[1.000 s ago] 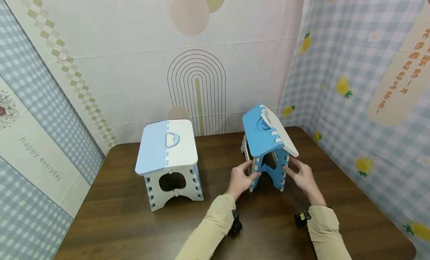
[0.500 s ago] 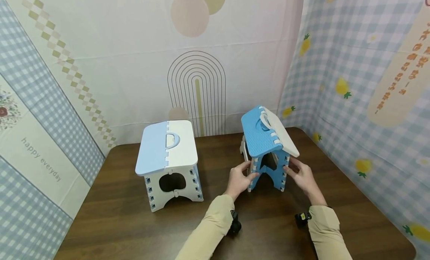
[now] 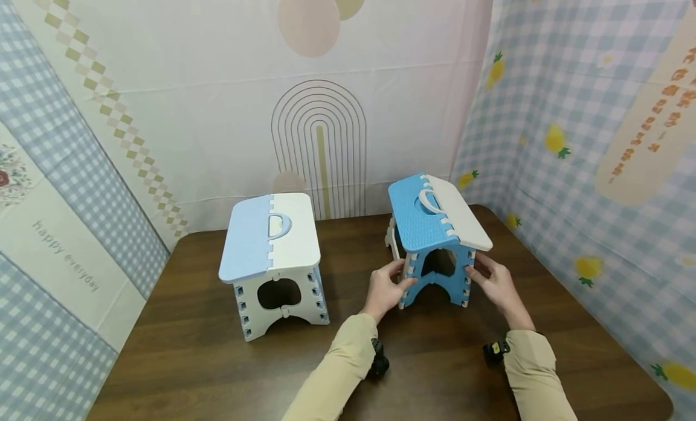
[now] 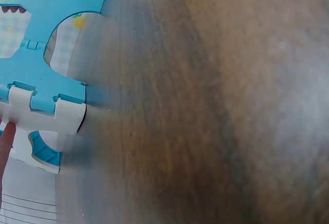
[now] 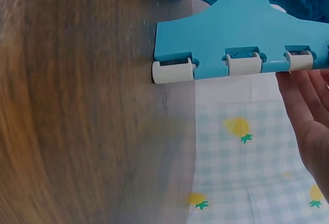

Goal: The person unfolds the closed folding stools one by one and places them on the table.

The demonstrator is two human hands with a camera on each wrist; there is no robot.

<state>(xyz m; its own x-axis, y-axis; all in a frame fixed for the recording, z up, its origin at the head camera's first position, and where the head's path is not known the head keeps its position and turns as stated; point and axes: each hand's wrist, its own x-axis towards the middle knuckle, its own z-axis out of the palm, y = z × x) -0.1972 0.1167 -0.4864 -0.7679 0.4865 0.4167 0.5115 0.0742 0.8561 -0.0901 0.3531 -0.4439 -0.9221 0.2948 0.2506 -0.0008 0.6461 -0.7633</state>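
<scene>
A blue-and-white folding stool (image 3: pixel 429 212) stands on the right of the table, its legs spread and its two-part top still slightly peaked along the hinge. My left hand (image 3: pixel 385 291) grips the left edge of its blue front leg panel, thumb in front. On the opposite edge, my right hand (image 3: pixel 496 283) holds the panel between thumb and fingers. The right wrist view shows fingers (image 5: pixel 298 98) against the white hinge knuckles of that blue leg panel (image 5: pixel 236 34). In the left wrist view a finger (image 4: pixel 6 142) lies on the white side leg (image 4: pixel 61 116).
A second folding stool (image 3: pixel 272 234), pale blue and white, stands fully unfolded with a flat top on the left. Both stools stand on a dark wooden table (image 3: pixel 217 372). Printed cloth (image 3: pixel 228 107) hangs behind the table and along both sides.
The blue stool's legs have spread wider and its peaked top has flattened. My right hand has moved slightly right with the panel edge. The pale stool has stayed put.
</scene>
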